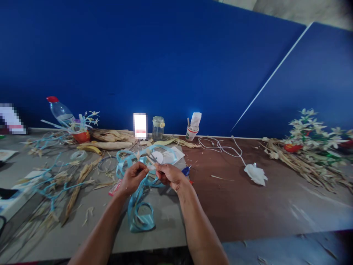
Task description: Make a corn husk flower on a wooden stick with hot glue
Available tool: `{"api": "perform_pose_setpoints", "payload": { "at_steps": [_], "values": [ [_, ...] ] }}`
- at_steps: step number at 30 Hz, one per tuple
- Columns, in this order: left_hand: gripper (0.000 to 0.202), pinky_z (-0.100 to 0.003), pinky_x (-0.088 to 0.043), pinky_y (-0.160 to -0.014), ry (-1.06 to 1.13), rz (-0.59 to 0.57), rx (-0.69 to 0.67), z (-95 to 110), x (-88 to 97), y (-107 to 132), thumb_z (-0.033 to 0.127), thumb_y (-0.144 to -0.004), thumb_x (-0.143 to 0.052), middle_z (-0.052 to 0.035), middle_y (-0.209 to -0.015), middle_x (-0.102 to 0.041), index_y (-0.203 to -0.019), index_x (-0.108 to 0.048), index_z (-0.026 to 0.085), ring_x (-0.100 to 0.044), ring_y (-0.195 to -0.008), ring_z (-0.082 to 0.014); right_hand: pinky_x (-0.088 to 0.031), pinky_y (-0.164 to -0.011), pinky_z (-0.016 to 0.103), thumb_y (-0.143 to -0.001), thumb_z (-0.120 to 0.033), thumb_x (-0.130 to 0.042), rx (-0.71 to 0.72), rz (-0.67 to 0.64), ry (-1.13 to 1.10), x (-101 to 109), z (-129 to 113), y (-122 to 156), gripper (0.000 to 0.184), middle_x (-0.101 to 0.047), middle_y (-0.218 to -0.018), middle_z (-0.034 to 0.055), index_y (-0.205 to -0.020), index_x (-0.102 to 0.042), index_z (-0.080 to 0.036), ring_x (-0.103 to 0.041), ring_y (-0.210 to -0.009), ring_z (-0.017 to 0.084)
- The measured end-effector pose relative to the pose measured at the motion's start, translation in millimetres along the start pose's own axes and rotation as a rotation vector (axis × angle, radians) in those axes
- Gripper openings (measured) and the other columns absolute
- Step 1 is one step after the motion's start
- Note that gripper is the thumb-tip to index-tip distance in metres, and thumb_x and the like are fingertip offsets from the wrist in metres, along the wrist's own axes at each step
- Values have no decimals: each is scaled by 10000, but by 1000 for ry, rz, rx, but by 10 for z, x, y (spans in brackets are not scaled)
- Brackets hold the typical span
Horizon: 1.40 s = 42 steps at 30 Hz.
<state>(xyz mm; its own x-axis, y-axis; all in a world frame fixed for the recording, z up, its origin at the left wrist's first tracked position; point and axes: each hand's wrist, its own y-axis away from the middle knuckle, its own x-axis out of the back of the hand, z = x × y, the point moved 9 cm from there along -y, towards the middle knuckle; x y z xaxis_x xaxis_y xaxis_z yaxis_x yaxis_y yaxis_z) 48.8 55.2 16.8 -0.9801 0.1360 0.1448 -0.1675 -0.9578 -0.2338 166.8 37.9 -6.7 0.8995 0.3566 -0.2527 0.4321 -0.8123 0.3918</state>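
Note:
My left hand [135,177] is closed in a pinch on a small pale strip [151,167], which looks like dried husk. Close beside it, my right hand [171,174] is closed too. Slim pointed prongs [151,159] stick out of it toward the upper left; they may be scissor blades, but the grip hides the rest. A light blue ribbon [134,211] lies in loops under and behind both hands. Just past the fingers is a white round disc [157,157] on the table. Near my left wrist lies a pink packet [115,187].
Dried husks [116,137] line the back, beside a clear jar [158,129] and a paper cup [192,132]. Blue-wrapped stems [52,195] and a tape roll [78,155] lie left. At right are a white cord [220,147], crumpled tissue [256,174] and white flowers [309,132].

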Motion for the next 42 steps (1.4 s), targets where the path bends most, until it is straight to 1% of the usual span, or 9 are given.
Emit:
{"api": "perform_pose_setpoints", "payload": {
  "at_steps": [12, 16, 21, 25, 29, 31, 33, 36, 42],
  "values": [
    [138, -219, -351, -508, -44, 42, 1, 65, 38, -4, 277, -688, -622, 18, -577, -499, -630, -554, 172, -429, -538, -102, -81, -373, 199, -813, -493, -472, 44, -21, -57, 45, -20, 4, 495, -194, -317, -99, -457, -457, -149, -115, -308, 26],
    [157, -209, -329, -483, -15, 104, 8, 3, 146, -28, 291, -684, -629, 32, -542, -474, -620, -550, 171, -414, -512, -91, -72, -373, 202, -771, -540, -505, 67, -18, -109, 122, -86, 51, 501, -196, -326, -101, -457, -444, -156, -125, -307, 26],
    [189, -190, -276, -436, 133, 332, 75, -149, 411, -34, 329, -716, -620, 57, -495, -448, -648, -534, 175, -363, -439, -62, -96, -375, 206, -728, -595, -513, 192, 259, -105, 473, -215, 115, 489, -296, -379, -85, -533, -512, -146, -185, -320, 28],
    [192, -179, -272, -423, 250, 377, 97, -190, 439, -32, 338, -704, -648, 57, -501, -467, -673, -548, 177, -377, -433, -53, -243, -411, 212, -768, -564, -464, 240, 402, 126, 544, -209, 69, 438, -441, -494, -42, -673, -575, -150, -348, -390, 63],
    [201, -182, -270, -418, 335, 356, 104, -184, 407, -34, 340, -699, -663, 54, -504, -466, -673, -551, 175, -391, -436, -53, -353, -538, 242, -811, -455, -448, 302, 487, 594, 483, -301, 54, 345, -525, -584, 6, -688, -580, -162, -485, -547, 127],
    [215, -182, -275, -424, 341, 333, 113, -173, 371, -34, 342, -700, -665, 52, -504, -469, -660, -545, 168, -393, -440, -51, -387, -625, 267, -806, -392, -478, 305, 586, 806, 478, -353, 93, 282, -590, -733, 58, -837, -613, -147, -537, -681, 172],
    [232, -180, -277, -428, 337, 306, 121, -159, 315, -32, 347, -695, -670, 52, -499, -471, -649, -539, 162, -385, -436, -47, -401, -735, 312, -781, -351, -526, 291, 747, 946, 501, -400, 170, 367, -590, -981, 140, -1064, -575, -123, -552, -878, 238],
    [248, -178, -258, -416, 316, 246, 131, -142, 191, -28, 353, -676, -681, 61, -467, -458, -646, -531, 158, -359, -417, -44, -361, -876, 391, -762, -323, -561, 298, 917, 1069, 455, -435, 257, 528, -467, -1238, 194, -1247, -470, -135, -450, -1123, 319],
    [251, -179, -253, -422, 209, 141, 154, -178, 17, -15, 366, -726, -631, 61, -479, -453, -652, -516, 156, -348, -429, -47, -280, -967, 466, -753, -251, -551, 479, 971, 1052, 267, -482, 308, 542, -472, -1267, 180, -1271, -453, -124, -383, -1187, 331]
  ]
}}
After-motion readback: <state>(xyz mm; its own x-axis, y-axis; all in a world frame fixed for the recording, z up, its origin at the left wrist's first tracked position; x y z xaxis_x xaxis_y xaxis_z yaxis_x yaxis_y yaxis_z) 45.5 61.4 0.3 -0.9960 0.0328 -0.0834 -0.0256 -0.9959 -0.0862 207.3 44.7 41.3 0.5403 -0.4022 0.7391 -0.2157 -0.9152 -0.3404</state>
